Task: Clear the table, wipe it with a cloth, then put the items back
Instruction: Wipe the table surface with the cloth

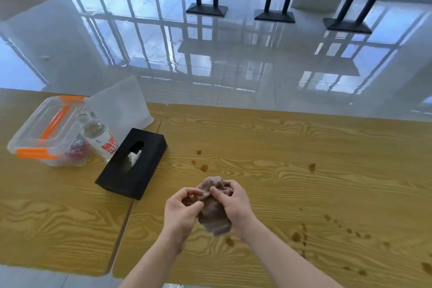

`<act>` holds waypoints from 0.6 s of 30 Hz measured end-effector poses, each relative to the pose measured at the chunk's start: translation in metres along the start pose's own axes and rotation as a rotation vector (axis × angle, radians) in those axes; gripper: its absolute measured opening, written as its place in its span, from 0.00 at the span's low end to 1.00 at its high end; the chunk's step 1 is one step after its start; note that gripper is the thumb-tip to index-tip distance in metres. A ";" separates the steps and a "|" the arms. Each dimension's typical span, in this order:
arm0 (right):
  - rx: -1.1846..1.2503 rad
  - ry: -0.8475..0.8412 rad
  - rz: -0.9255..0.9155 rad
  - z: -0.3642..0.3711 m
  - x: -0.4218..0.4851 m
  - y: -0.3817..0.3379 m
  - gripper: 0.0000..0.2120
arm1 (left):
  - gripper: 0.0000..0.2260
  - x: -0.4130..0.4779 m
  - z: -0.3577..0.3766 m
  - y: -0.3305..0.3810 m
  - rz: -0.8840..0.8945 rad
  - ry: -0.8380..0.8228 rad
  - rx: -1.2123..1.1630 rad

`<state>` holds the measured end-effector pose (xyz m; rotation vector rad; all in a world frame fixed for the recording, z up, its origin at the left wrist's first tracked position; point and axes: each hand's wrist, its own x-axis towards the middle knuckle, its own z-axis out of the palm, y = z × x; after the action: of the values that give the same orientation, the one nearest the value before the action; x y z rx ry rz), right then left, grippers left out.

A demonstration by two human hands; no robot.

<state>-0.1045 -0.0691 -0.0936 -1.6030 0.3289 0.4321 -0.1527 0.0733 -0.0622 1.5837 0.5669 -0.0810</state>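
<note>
A crumpled brownish cloth (214,214) is held above the right wooden table (292,159), near its front left. My left hand (181,213) pinches the cloth's left side. My right hand (233,203) grips its right side. Brown spill stains (203,167) dot this table ahead of my hands, and more stains (301,236) lie to their right. On the left table (46,206) stand a black tissue box (133,163), a plastic bottle (100,138), a clear lidded container with orange clips (46,131) and a frosted plastic stand (121,103).
A narrow gap (126,217) separates the two tables. Beyond them lies a glossy tiled floor (210,54), with black table pedestals (207,9) at the far side below barred windows.
</note>
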 end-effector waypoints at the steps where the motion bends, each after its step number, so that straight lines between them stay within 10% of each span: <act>1: -0.030 0.056 -0.048 -0.015 -0.002 0.002 0.11 | 0.14 -0.002 0.013 -0.003 -0.003 -0.035 -0.011; 8: -0.052 0.174 -0.169 -0.115 -0.034 0.003 0.03 | 0.10 -0.026 0.086 -0.020 0.137 -0.214 0.074; 18: -0.196 0.490 0.132 -0.218 -0.064 0.074 0.06 | 0.22 0.019 0.008 -0.108 0.559 -0.117 1.229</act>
<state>-0.1778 -0.2951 -0.1191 -1.8781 0.7863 0.1673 -0.1766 0.0697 -0.1694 2.8501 -0.1217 -0.1044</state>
